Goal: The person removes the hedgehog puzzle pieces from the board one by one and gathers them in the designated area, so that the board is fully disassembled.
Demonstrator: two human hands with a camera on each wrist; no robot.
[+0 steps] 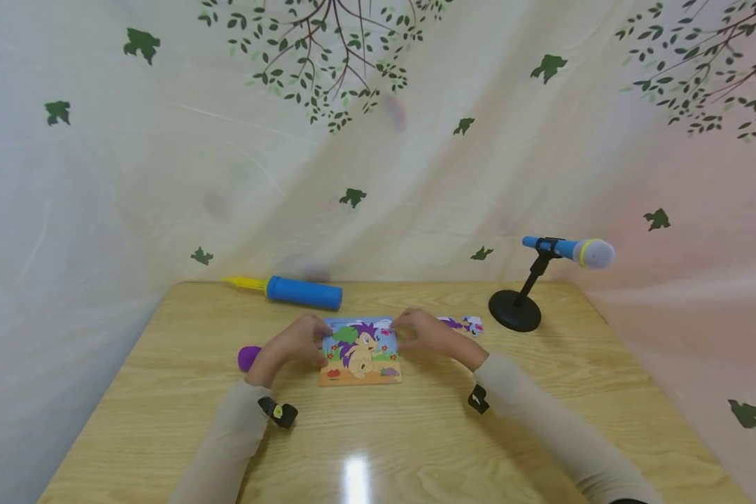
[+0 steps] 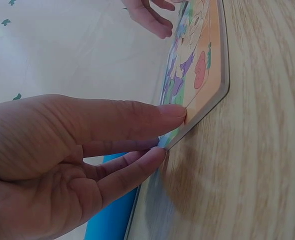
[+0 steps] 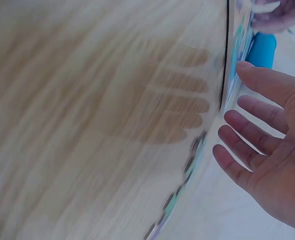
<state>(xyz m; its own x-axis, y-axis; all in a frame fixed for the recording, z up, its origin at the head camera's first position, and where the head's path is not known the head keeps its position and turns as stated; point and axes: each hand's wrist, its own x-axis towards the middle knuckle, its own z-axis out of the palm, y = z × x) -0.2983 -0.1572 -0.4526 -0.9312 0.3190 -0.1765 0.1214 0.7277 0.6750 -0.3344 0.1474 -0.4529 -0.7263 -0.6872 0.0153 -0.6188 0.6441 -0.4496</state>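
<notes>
A flat picture puzzle (image 1: 360, 353) with a purple-haired cartoon hedgehog lies on the table between the hands. At its left edge my left hand (image 1: 301, 341) pinches the board: in the left wrist view the thumb (image 2: 172, 116) lies on the picture and the fingers meet the edge. My right hand (image 1: 423, 330) is at the upper right corner. In the right wrist view its fingers (image 3: 247, 127) are spread and fairly straight, with the thumb tip close to the board; whether it touches cannot be told. Loose puzzle pieces (image 1: 472, 326) lie beyond the right hand.
A blue pump (image 1: 305, 292) with a yellow nozzle lies at the table's back edge. At the back right stands a blue toy microphone (image 1: 557, 248) on a black stand (image 1: 514, 311). A purple object (image 1: 248, 358) is partly hidden by the left wrist. A patterned curtain hangs behind.
</notes>
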